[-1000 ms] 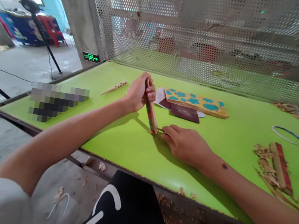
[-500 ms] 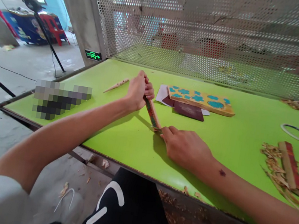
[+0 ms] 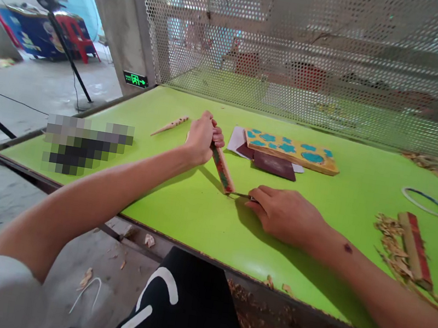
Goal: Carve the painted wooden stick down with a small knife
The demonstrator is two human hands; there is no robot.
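My left hand [image 3: 205, 138] is closed round the upper end of a narrow wooden strip [image 3: 222, 170] with red and green paint on one face. The strip slants down toward the green table [image 3: 179, 207]. Fingers closed, my right hand [image 3: 278, 209] grips a thin knife [image 3: 241, 195], whose blade reaches left to the strip's lower end. Most of the knife's handle is hidden in the hand. Behind the hands, a yellow board with blue shapes [image 3: 291, 150] rests partly over dark red sheets [image 3: 275, 165] and white paper [image 3: 237, 136].
A pointed carved stick [image 3: 170, 126] lies left of my left hand. To the right are a red-faced wood block [image 3: 415, 249], curled shavings [image 3: 393, 241] and a ring [image 3: 427, 202]. A perforated metal screen [image 3: 303, 50] stands along the table's back edge.
My right hand has moved right, away from the strip's lower end, and more of the blade shows. My left hand keeps its grip on the strip. The camera view has shifted slightly.
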